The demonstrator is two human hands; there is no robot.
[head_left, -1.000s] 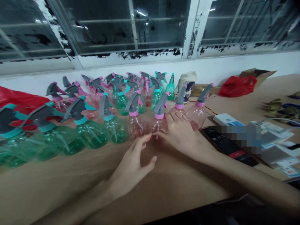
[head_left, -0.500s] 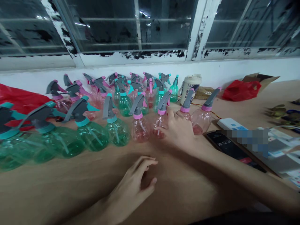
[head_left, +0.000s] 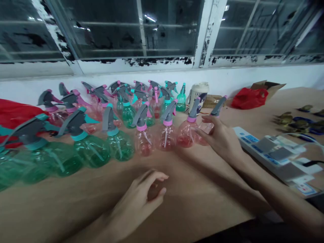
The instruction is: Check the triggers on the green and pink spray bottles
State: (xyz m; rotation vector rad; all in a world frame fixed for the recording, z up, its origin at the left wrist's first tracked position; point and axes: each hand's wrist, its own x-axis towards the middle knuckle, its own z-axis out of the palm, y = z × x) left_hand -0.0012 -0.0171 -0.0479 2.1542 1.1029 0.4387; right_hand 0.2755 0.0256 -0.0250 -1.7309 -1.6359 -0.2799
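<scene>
My right hand (head_left: 222, 140) is at the rightmost pink spray bottle (head_left: 206, 129), thumb in front and fingers around its body, hiding part of it. Left of it stands another pink bottle (head_left: 186, 134), close to my thumb. Two more pink bottles, one at the middle (head_left: 167, 136) and one beside it (head_left: 144, 140), continue the front row. Green spray bottles (head_left: 120, 145) with teal collars fill the row's left side. My left hand (head_left: 143, 192) hovers over the table in front of the row, fingers loosely curved and apart, holding nothing.
Several more pink and green bottles (head_left: 128, 113) stand behind, near the wall. A paper cup (head_left: 198, 92) and a small brown package (head_left: 215, 100) are at the back. Right of my arm lies a white power strip (head_left: 255, 141); farther back, a red bag (head_left: 249, 98).
My right hand has moved right, from the pink bottles nearer the middle to the rightmost one. My left hand stays nearly in place. The view has shifted slightly, and the phone is no longer visible.
</scene>
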